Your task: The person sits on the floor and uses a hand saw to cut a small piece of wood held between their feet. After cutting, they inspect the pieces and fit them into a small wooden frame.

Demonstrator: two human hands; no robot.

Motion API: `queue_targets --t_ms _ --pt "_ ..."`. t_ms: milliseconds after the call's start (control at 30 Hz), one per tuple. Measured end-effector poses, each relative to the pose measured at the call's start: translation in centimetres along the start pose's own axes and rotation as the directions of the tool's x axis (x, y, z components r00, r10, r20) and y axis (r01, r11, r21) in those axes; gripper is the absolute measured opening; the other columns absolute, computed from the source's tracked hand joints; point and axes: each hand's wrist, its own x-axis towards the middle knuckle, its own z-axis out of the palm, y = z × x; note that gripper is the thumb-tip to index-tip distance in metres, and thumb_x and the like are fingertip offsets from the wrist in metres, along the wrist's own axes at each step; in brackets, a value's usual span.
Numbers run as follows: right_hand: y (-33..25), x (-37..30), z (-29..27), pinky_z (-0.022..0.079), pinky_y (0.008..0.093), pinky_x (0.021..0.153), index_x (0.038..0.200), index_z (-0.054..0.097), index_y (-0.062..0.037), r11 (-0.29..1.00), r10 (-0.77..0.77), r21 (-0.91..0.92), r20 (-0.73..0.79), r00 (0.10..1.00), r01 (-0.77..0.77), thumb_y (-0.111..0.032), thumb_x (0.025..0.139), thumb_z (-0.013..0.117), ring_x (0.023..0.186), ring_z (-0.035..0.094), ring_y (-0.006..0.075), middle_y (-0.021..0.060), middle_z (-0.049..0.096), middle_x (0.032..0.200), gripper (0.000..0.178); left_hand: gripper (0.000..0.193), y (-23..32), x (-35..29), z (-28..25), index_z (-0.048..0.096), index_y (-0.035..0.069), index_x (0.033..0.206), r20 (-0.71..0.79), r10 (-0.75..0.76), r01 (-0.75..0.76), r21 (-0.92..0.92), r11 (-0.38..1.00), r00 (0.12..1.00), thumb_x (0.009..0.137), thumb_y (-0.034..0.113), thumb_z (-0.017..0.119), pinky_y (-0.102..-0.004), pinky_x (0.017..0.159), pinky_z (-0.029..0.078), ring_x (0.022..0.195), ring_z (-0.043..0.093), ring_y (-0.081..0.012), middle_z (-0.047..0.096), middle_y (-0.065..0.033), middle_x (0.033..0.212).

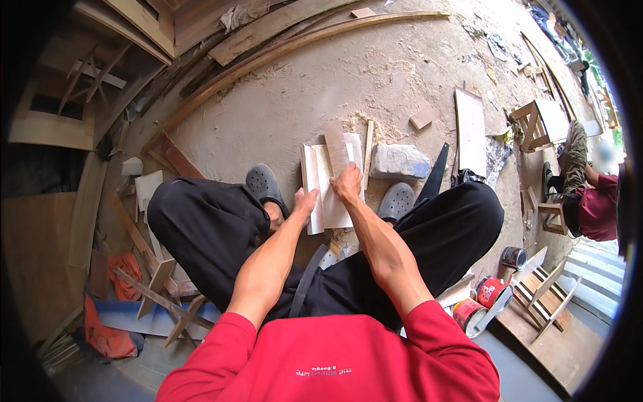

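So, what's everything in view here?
wooden pieces: several, cream, centre
strip: 1, light brown, centre
block: 1, whitish, right of centre
blade: 1, dark, beside block
cans: 3, two red, one dark, lower right
long board: 1, whitish, upper right
timbers: several, brown, upper left
cloth: count unclear, orange, lower left
co-worker: 1, red top, far right
clogs: 2, grey, centre
trousers: 1 pair, black, lower centre
shirt: 1, red, bottom
left hand: 1, bare, gripping wooden pieces
right hand: 1, bare, holding strip

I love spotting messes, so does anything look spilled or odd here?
Yes: shavings are strewn over the floor beyond the held wood, looking unswept. At the left, orange cloth lies crumpled near scraps, looking dropped rather than put away.
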Motion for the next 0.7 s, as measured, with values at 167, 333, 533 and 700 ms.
queue_targets --t_ms 167,333,533,700 --pt "1.8 -1.1 -1.1 0.047 0.0447 0.095 0.127 0.039 0.0063 0.957 0.165 0.258 -0.115 0.980 -0.131 -0.031 0.068 0.075 0.108 0.058 0.0404 0.0264 0.058 0.115 0.078 0.046 -0.6 -0.5 -0.6 0.058 -0.004 0.116 0.017 -0.087 0.089 -0.241 0.966 0.996 0.082 0.026 0.065 -0.0352 0.083 0.049 0.093 0.063 -0.0223 0.066 -0.0146 0.105" --pt "3.8 -0.9 -0.8 0.048 0.0411 0.093 0.128 0.039 0.0108 0.774 0.423 0.552 -0.085 0.902 -0.311 -0.036 0.070 0.071 0.107 0.061 0.0384 0.0304 0.058 0.118 0.082 0.049 0.7 -0.5 -1.2 0.057 -0.004 0.116 0.153 -0.062 0.120 -0.407 0.906 0.986 0.082 0.031 0.062 -0.0358 0.084 0.049 0.093 0.061 -0.0231 0.064 -0.0135 0.103" --pt "9.3 2.0 1.3 0.052 0.0378 0.077 0.121 0.047 0.0066 0.323 0.038 0.927 0.190 0.981 -0.192 -0.034 0.078 0.060 0.085 0.063 0.0253 0.0162 0.063 0.102 0.060 0.054 7.7 -4.3 1.1 0.054 -0.009 0.126 0.708 0.061 0.388 -0.454 0.802 0.703 0.092 0.034 0.052 -0.0403 0.098 0.048 0.109 0.062 -0.0250 0.061 -0.0178 0.124" --pt "4.7 -2.3 -2.6 0.046 0.0374 0.060 0.106 0.054 -0.0044 -0.352 -0.478 0.592 0.552 0.683 -0.725 -0.044 0.080 0.045 0.061 0.050 0.0128 -0.0044 0.047 0.075 0.047 0.063 9.5 -5.5 -0.1 0.039 -0.005 0.139 0.790 0.098 0.456 -0.445 0.771 0.605 0.094 0.039 0.050 -0.0437 0.101 0.046 0.120 0.056 -0.0289 0.051 -0.0202 0.137"
